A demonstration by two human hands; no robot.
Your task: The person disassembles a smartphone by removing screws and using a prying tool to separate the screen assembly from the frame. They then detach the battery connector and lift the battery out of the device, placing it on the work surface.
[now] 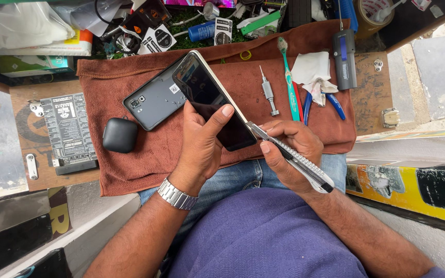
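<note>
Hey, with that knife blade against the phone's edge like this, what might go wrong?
1. The utility knife in the right hand has its tip at the phone edge, close to the left hand thumb; a slip could cut it.
2. The blade might scratch or crack the screen.
3. The phone is held in the air above the brown cloth; it could drop.

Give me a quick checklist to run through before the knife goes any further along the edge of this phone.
1. Left hand grips the phone firmly: ok.
2. Knife held in the right hand: ok.
3. Blade tip at the phone's side edge: ok.
4. Left thumb away from the blade: not ok, it lies close.
5. Blade depth in the seam: cannot tell.
6. Second phone on the brown cloth away from the knife: ok.
</note>
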